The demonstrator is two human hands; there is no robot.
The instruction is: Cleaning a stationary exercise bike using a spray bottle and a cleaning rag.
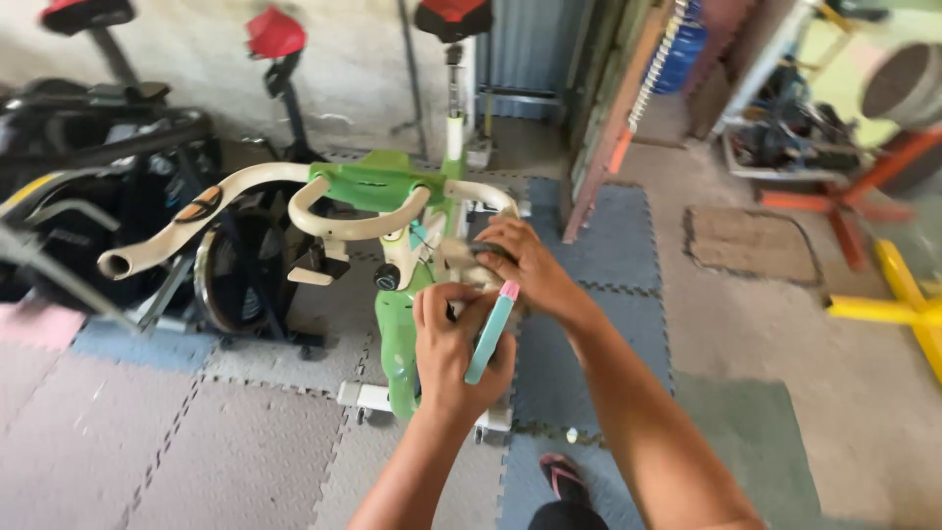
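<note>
A green exercise bike (397, 334) with cream handlebars (211, 201) stands in front of me. My left hand (456, 344) is closed around a teal tool with a pink end (491, 334), held upright beside the bike's frame. My right hand (525, 265) grips the right end of the handlebar, fingers wrapped over it near a dark part. Both hands sit close together at the handlebar stem. What lies under my hands is hidden.
More exercise bikes (98, 157) with red saddles (275, 31) stand at the left and back. Foam floor tiles (226, 451) cover the ground. A yellow and orange metal frame (888, 285) lies at the right. My sandalled foot (561, 476) shows below.
</note>
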